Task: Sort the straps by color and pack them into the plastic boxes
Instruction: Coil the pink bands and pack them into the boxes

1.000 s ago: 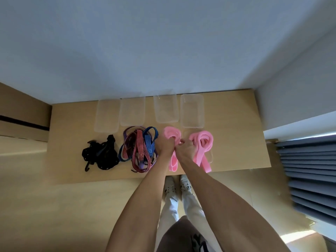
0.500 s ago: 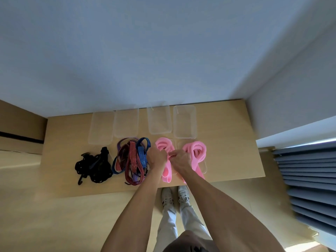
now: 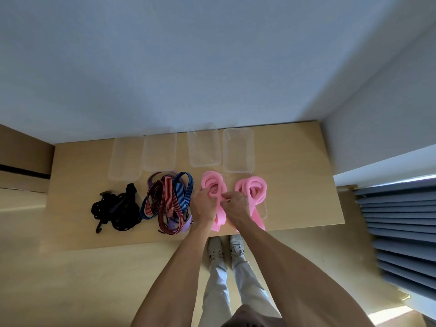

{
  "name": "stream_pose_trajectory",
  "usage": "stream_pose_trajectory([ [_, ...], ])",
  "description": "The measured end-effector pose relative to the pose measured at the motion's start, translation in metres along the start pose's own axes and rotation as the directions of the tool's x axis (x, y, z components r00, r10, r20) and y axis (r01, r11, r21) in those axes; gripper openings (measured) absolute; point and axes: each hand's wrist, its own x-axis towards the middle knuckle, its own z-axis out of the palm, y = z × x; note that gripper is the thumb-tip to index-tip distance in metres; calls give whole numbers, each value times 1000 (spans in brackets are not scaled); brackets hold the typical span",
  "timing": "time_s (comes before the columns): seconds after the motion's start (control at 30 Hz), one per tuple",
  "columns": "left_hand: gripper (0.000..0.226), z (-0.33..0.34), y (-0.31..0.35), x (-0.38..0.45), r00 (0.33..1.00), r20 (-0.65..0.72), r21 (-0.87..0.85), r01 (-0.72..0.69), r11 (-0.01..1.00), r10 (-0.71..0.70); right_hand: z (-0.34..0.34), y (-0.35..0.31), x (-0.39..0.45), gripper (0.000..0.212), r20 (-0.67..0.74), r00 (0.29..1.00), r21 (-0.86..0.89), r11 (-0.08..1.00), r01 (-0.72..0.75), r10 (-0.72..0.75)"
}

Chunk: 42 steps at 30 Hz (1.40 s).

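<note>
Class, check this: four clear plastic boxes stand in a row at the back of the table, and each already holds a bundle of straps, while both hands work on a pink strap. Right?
Not quite. The head view shows the four clear plastic boxes empty; the black straps, striped straps and pink straps lie in front of them. The left hand and right hand do work on a pink strap.

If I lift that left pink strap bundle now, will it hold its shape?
Probably not. The left pink strap bundle lies in loose coils with a tail over the table edge, so it looks floppy and may unwind. It seems light; both hands grip it, left hand, right hand.
</note>
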Motion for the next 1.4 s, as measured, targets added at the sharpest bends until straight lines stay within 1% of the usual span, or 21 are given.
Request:
stream_pose_trajectory([
  [0.1,23,4,-2,1,1000,-18,-11,-20,1000,20,6,6,1,17,36,999,-37,999,34,-33],
  [0.17,16,5,-2,2,999,-52,-71,-3,997,0,11,9,0,17,29,999,-55,998,34,-32],
  [0.23,12,7,-5,4,997,-72,-126,5,992,-14,16,10,-1,21,14,1000,-13,1000,2,-2],
  [0.27,12,8,-7,4,997,-80,-137,-2,991,-9,18,10,0,23,23,1000,-7,1000,-9,9],
  [0.37,18,12,-11,7,997,-80,-117,-28,993,19,22,11,3,18,42,999,-22,1000,-15,16],
  [0.47,25,9,-7,6,999,-52,-28,-14,1000,13,18,11,-3,22,-27,1000,-38,999,9,-10],
  [0.53,28,-1,-3,1,999,-37,16,-11,1000,11,11,6,-10,25,-87,996,-54,999,0,-5],
  [0.6,26,-12,0,-5,999,-32,28,-22,999,22,2,-3,-18,23,-94,995,-109,994,3,-13],
  [0.7,23,-27,5,-15,999,-36,19,-10,1000,10,-15,-16,-29,36,-102,995,-99,995,-14,4],
  [0.77,24,-39,12,-21,999,-54,-10,2,1000,-3,-28,-23,-37,40,-108,994,-95,995,-24,13],
  [0.83,27,-49,22,-27,998,-68,-54,-10,999,6,-42,-26,-45,39,-142,988,-39,997,-64,58],
  [0.9,32,-56,36,-34,998,-59,-106,-34,994,28,-57,-24,-56,35,-168,980,-33,993,-112,105],
  [0.97,36,-63,49,-41,997,-28,-105,-80,991,77,-70,-22,-67,32,-142,982,-110,984,-139,123],
  [1.03,41,-71,63,-47,992,12,-55,-124,991,125,-82,-23,-77,40,-114,985,-230,961,-153,130],
  [1.07,47,-75,70,-49,988,32,-33,-147,989,148,-88,-25,-81,44,-123,984,-275,948,-160,131],
  [1.13,58,-89,85,-51,979,42,2,-202,979,202,-102,-34,-87,45,-181,979,-371,916,-156,93],
  [1.2,59,-108,100,-48,969,14,42,-247,968,246,-119,-50,-88,44,-247,969,-465,877,-126,8],
  [1.3,53,-140,120,-39,963,31,67,-269,961,267,-148,-86,-84,44,-300,945,-537,842,-51,-134],
  [1.4,41,-163,128,-33,959,32,120,-285,951,283,-166,-115,-81,43,-338,917,-525,851,2,-211],
])
